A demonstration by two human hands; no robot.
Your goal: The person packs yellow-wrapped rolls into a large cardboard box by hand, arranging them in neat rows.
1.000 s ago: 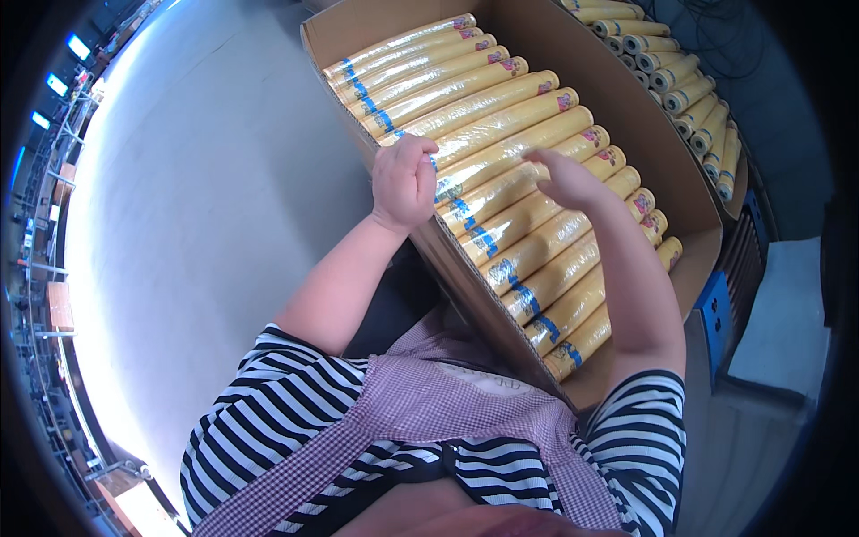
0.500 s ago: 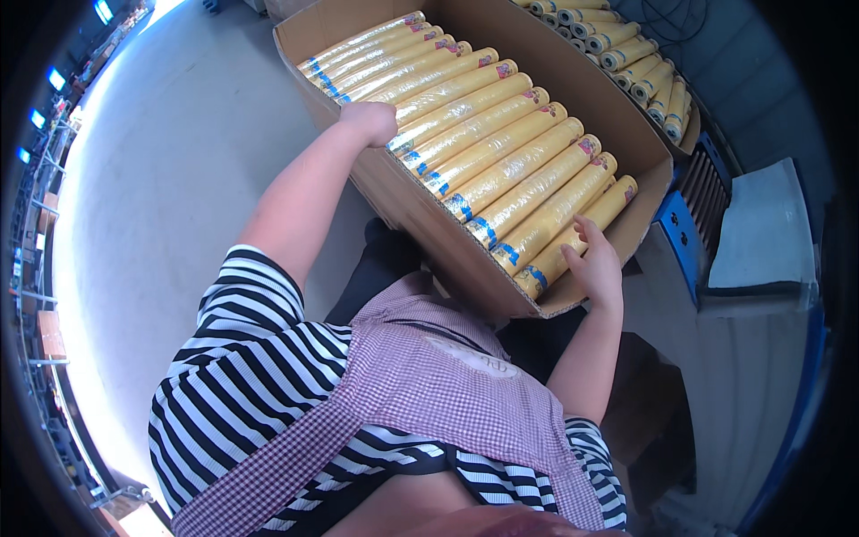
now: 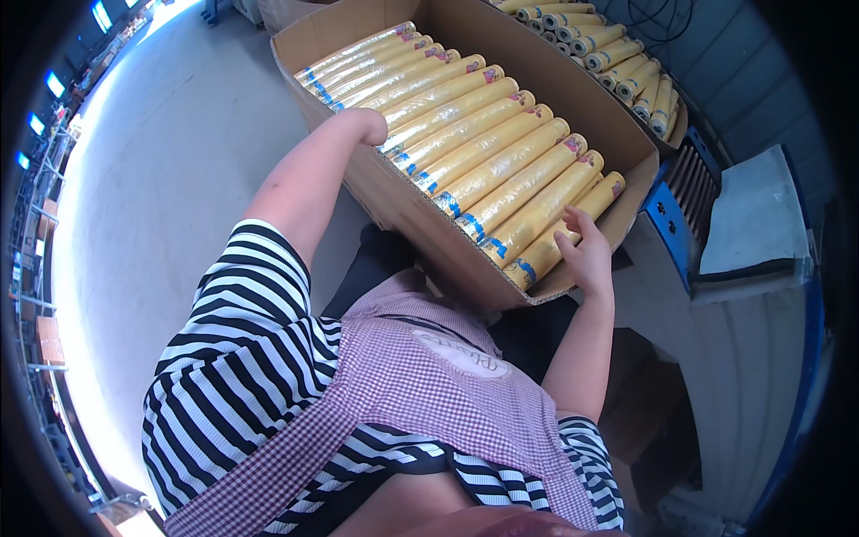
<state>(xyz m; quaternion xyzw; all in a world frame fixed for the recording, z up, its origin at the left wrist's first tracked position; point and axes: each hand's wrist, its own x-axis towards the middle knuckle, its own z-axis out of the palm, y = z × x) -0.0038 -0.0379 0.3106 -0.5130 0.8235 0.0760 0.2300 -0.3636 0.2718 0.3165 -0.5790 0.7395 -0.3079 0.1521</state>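
A large open cardboard box (image 3: 407,210) stands in front of me. Inside it, yellow plastic-wrapped rolls (image 3: 497,174) with blue print at their near ends lie side by side in a slanted row. My left hand (image 3: 367,128) is bent over the box's near edge by the rolls' near ends; its fingers are hidden from view. At the right end of the row, my right hand (image 3: 588,253) is open, fingers apart and slightly curled, close beside the last yellow roll (image 3: 573,234). Whether it touches that roll, I cannot tell.
Behind the box, more yellow rolls (image 3: 608,55) are piled in another carton. A blue-sided frame with rollers (image 3: 667,219) and a pale flat sheet (image 3: 750,215) are at right. Grey floor (image 3: 179,179) stretches left toward cluttered shelving. A dark brown box (image 3: 658,403) sits low at right.
The box and rolls appear shifted slightly left in the view. My left wrist is more bent and its fingers dip out of sight. My right hand stays open by the last roll.
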